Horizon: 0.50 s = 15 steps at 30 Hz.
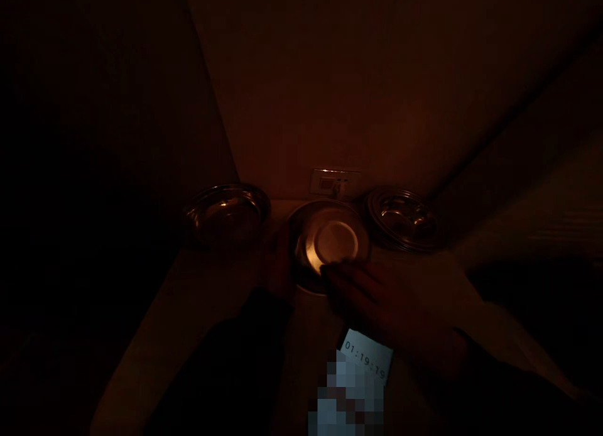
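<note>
The scene is very dark. A round steel bowl [330, 238] stands in the middle of a pale counter [188, 310], and its inside catches the light. My right hand [400, 307] reaches in from the right, with its fingers stretched out over the bowl's near rim. My left hand [279, 260] is a dim shape against the bowl's left side, and its fingers cannot be made out. A dark sleeve covers my left forearm [245, 360].
Two more steel bowls flank the middle one, a left bowl [228, 213] and a right bowl [402, 217]. A wall socket [335, 183] sits just behind them. A small lit display showing 01:19:19 [367, 355] is below my right hand. Dark walls close in on the left.
</note>
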### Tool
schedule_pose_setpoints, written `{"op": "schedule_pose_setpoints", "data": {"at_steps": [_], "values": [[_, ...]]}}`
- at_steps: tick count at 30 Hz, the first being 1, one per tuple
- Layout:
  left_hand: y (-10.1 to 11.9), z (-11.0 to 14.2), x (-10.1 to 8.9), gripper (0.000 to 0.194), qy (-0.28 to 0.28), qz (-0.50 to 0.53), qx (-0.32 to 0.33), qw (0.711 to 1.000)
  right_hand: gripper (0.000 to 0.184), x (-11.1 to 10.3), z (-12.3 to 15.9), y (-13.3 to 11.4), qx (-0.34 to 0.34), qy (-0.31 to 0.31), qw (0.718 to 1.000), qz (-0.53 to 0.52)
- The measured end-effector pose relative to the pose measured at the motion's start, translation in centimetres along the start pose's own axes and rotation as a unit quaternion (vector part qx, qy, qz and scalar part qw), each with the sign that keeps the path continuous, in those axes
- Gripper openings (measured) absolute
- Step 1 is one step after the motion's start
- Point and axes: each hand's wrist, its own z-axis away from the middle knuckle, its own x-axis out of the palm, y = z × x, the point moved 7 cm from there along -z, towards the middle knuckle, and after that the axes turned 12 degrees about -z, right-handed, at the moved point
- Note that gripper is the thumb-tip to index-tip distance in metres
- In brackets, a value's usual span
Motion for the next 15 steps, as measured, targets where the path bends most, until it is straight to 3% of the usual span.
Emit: {"op": "schedule_pose_setpoints", "data": {"at_steps": [4,10,15], "values": [[1.0,0.9,0.1,0.029,0.01,0.001,-0.014,1.0,0.039,-0.7,1.3,1.1,0.032,-0.008,0.999,-0.009],[1.5,1.3,0.1,0.021,0.023,-0.016,-0.028,0.999,0.03,-0.2,-2.4,-0.7,0.004,-0.009,1.0,-0.017],[0.7,0.4,0.2,0.03,0.002,-0.017,0.026,1.0,0.036,-0.9,-0.2,0.0,0.004,-0.013,1.0,-0.018]]}}
